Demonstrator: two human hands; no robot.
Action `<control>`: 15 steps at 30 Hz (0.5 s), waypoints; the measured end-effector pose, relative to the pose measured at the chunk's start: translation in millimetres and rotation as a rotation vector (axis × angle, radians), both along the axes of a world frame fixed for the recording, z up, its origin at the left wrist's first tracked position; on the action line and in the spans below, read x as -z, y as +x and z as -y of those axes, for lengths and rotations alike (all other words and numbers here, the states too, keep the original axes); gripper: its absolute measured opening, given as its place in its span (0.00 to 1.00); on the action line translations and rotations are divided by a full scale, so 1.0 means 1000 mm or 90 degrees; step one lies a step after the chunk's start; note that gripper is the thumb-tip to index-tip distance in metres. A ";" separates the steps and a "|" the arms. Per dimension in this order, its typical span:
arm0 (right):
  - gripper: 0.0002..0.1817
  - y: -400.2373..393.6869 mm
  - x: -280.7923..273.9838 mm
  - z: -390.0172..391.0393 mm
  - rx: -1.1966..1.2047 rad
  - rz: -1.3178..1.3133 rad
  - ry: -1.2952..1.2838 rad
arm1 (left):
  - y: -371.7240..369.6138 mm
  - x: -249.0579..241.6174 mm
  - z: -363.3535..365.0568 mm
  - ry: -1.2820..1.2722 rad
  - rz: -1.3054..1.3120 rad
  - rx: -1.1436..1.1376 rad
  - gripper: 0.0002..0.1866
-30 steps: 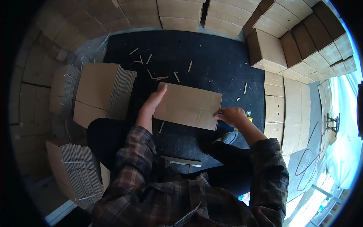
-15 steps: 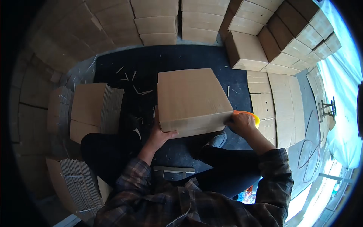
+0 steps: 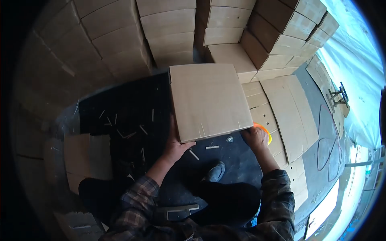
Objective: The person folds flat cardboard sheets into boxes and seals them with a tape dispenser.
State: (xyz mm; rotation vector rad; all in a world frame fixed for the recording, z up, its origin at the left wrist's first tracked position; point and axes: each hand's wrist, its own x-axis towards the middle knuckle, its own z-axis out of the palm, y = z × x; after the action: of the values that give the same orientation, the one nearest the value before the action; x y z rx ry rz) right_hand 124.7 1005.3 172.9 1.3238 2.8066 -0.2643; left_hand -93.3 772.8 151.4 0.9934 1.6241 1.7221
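A closed cardboard box (image 3: 211,102) is held up in front of me, its plain top toward me. My left hand (image 3: 176,148) is closed on its near left corner, with the thumb along the bottom edge and the other fingers partly hidden along the side. Gripping the near right corner is my right hand (image 3: 257,138), its fingers curled. An orange and yellow curved object (image 3: 266,134) shows right beside that hand; its kind, and whether the fingers also hold it, I cannot make out.
Stacked cardboard boxes (image 3: 169,30) line the back and left. Flattened cardboard (image 3: 289,108) lies on the right, by a cable (image 3: 329,152) and a small stool (image 3: 338,96). Scraps (image 3: 142,129) litter the dark floor mat (image 3: 120,96). Folded cartons (image 3: 86,156) stand at left.
The box has come up off its lower position toward the back stacks, both hands still on it. My view has shifted right, and the orange and yellow object has moved along with my right hand.
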 end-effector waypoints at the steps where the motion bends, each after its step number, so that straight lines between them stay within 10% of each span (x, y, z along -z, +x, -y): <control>1: 0.19 -0.001 0.003 -0.013 0.034 0.008 -0.020 | -0.005 0.001 -0.017 0.010 -0.010 0.004 0.64; 15: 0.23 -0.089 -0.003 -0.248 0.213 0.014 0.028 | -0.083 0.063 -0.293 0.084 -0.160 -0.032 0.64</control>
State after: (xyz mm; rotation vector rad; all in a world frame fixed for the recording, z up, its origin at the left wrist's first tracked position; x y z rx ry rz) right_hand 35.4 1253.0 175.5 1.7921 2.5733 -0.1940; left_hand -176.3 1066.1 88.7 1.2874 1.7189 1.8156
